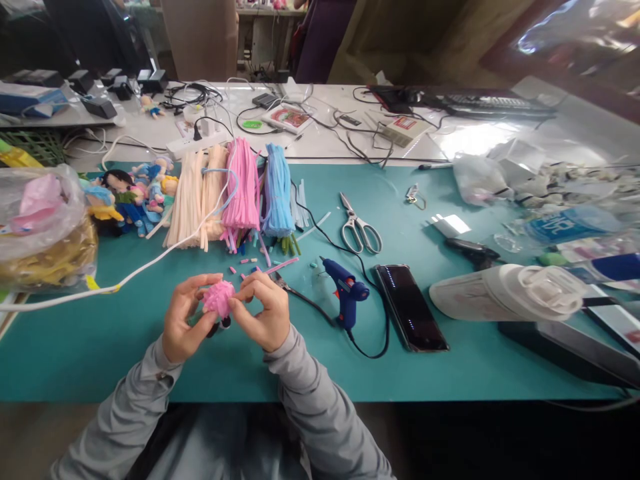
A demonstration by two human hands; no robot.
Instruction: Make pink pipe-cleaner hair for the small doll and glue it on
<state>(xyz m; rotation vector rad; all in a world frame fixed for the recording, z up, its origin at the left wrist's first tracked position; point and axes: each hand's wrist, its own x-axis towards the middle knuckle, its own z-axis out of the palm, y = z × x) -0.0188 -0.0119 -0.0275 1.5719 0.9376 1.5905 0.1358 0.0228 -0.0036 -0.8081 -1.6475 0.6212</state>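
You hold a pink fuzzy ball (pixel 219 298) between both hands, just above the teal mat (pixel 100 347) near its front edge, left of middle. It looks light and soft, likely to squash and to shed shape if pinched hard, so take it by its sides with fingertips only. Your left hand (pixel 183 327) cups it from the left, fingers curled onto it; your right hand (pixel 263 313) closes on its right side, thumb and forefinger pinching. Something small and dark shows under the ball; what it is you cannot tell. Just right lies a blue glue gun (pixel 345 293), then a dark phone (pixel 410 307). Toward the back edge lie scissors (pixel 359 227) and pipe-cleaner bundles (pixel 240 193).
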